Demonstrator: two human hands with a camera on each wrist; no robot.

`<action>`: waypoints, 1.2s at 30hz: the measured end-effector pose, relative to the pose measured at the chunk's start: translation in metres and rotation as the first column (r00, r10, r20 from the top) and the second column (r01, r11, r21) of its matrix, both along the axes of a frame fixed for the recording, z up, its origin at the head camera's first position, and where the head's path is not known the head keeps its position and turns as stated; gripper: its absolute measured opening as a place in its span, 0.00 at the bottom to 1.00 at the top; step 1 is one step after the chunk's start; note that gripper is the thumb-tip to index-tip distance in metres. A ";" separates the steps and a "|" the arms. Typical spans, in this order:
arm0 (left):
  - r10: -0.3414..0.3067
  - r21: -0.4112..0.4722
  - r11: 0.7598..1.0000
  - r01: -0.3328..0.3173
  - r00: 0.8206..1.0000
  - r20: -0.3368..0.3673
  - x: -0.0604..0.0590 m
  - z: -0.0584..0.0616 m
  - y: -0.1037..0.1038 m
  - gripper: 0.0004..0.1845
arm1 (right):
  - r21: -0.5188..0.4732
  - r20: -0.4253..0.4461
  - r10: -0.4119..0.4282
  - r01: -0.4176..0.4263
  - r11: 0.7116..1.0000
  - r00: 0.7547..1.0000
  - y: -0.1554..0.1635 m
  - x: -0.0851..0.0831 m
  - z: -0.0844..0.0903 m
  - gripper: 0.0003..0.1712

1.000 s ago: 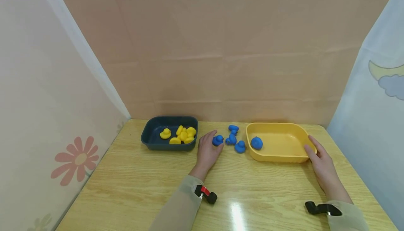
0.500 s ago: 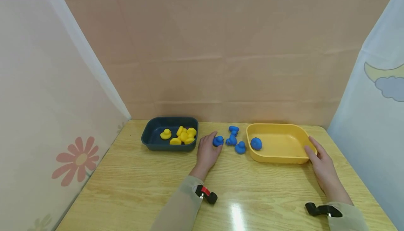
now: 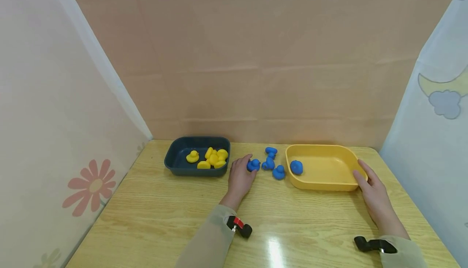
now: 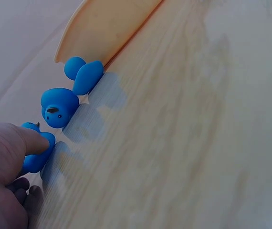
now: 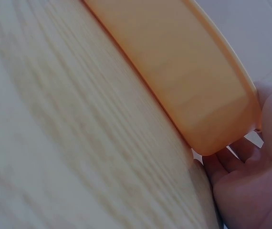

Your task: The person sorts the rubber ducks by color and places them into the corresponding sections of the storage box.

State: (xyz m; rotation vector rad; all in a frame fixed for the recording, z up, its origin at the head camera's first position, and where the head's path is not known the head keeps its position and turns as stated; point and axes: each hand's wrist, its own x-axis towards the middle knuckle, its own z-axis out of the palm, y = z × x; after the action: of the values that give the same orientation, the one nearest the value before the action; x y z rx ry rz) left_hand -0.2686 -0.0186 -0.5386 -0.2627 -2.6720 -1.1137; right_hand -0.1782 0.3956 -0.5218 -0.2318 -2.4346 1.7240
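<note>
My left hand [image 3: 248,164] lies on the wooden table between the two trays. Its thumb and fingertips pinch a small blue duck [image 3: 253,164]; the left wrist view shows the thumb [image 4: 31,140] pressed on that duck [image 4: 36,160]. Three more blue ducks [image 3: 268,163] lie loose just to the right, two of them visible as the blue ducks [image 4: 58,107] beside the yellow tray [image 4: 102,28]. My right hand [image 3: 360,171] holds the right corner of the yellow tray [image 3: 329,186], thumb at the rim and fingers [image 5: 222,164] against its wall. One blue duck [image 3: 296,167] sits inside it.
A dark blue tray [image 3: 178,154] at the left holds several yellow ducks [image 3: 213,158]. Cloth walls close in the back and both sides of the table [image 3: 153,219]. Bare wood stretches toward me in front of the trays.
Neither hand nor any duck has visibly moved; only the head view has shifted slightly.
</note>
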 end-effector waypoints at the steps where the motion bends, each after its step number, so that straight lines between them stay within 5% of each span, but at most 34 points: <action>1: 0.001 0.002 1.000 -0.001 1.000 -0.003 0.000 0.000 0.000 0.31 | 0.000 0.002 0.000 0.000 1.000 1.000 0.000 0.000 0.000 0.43; 25: 0.015 0.088 0.996 -0.013 1.000 -0.026 0.007 0.003 -0.002 0.30 | 0.018 0.000 0.008 -0.008 1.000 1.000 -0.003 0.003 0.005 0.43; 36: -0.002 0.129 0.992 0.010 0.998 -0.067 0.010 0.013 0.003 0.29 | 0.023 0.002 0.001 -0.001 1.000 1.000 -0.002 0.003 0.006 0.43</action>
State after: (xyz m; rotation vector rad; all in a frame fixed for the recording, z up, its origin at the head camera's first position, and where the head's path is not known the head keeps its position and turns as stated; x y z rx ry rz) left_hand -0.2582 -0.0155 -0.5257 -0.2797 -2.5298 -1.2510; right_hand -0.1753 0.3933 -0.5157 -0.2288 -2.4550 1.6956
